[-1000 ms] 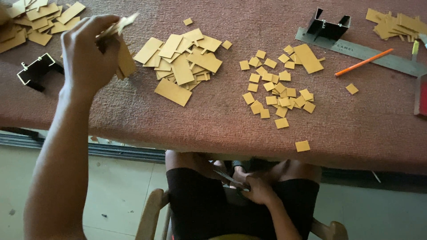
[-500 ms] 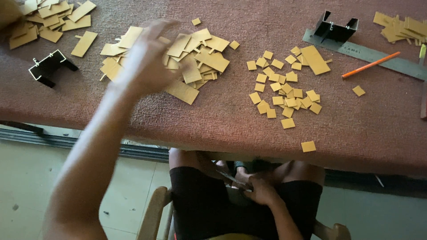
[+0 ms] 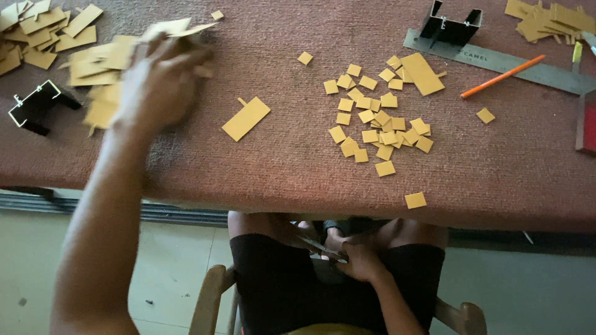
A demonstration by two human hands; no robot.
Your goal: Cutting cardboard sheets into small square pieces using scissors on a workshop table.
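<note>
Left hand clamps a bunch of yellow strips; right hand grips scissors in lap. Small squares piled, many strips uncut.

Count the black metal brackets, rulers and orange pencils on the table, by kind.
Black metal brackets: 2
Steel ruler: 1
Orange pencil: 1
Total: 4

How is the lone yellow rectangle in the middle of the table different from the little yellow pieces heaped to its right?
The lone rectangle is larger, oblong and lies by itself; the small pieces are roughly square, many, and overlap in a loose heap. Both are flat, mustard yellow, and rest on the reddish table cover.
</note>
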